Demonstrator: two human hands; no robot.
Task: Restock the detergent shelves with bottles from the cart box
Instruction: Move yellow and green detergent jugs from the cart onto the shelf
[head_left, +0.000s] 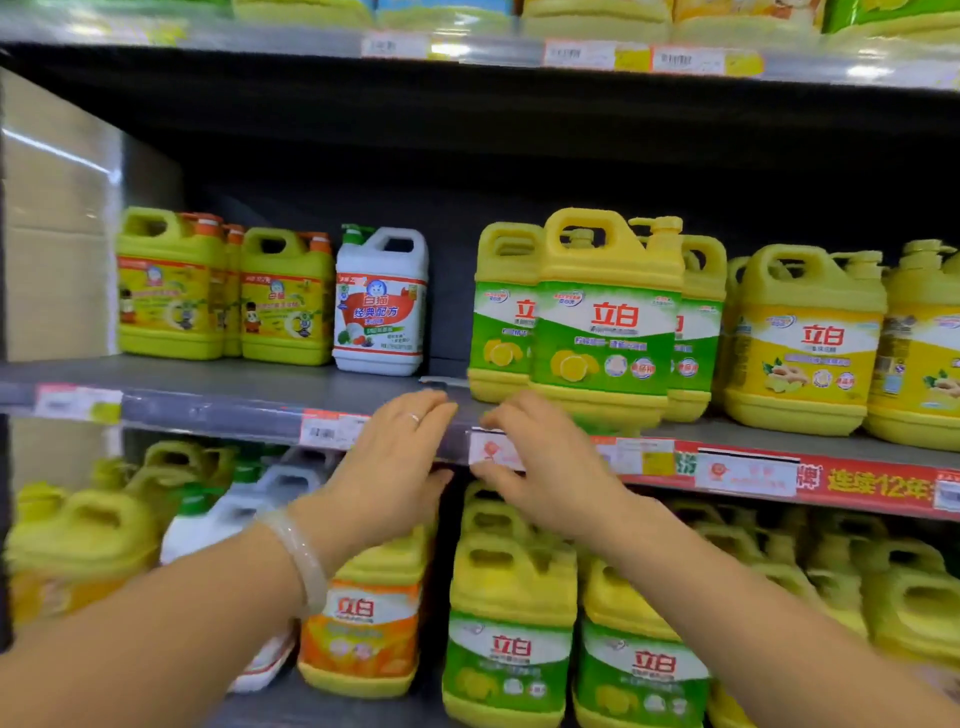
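Head view, looking at both hands up on the front edge of the middle shelf (218, 384). Left hand (395, 467) laid over the rail with fingers straight and relaxed, gripping nothing. Right hand (540, 462) pinching a white price tag (496, 451) on the rail, thumb beneath, fingers curled over the top. No bottle in either hand just now.

Just behind the right hand, green-label bottle (605, 317) standing upright at the shelf front, more of its kind tucked behind, yellow-label bottles (802, 338) to the right. White bottle (382, 301) and the lime-yellow bottles (223, 286) set further back on the left, with bare shelf in front of them and an open gap between the white and the green.

Cart box out of frame, so impossible to say how many bottles remain. Lower shelf (311, 701) looking well packed. Judging by that gap and the thin left side, restocking only partly done; probably tidying the tag before fetching more.
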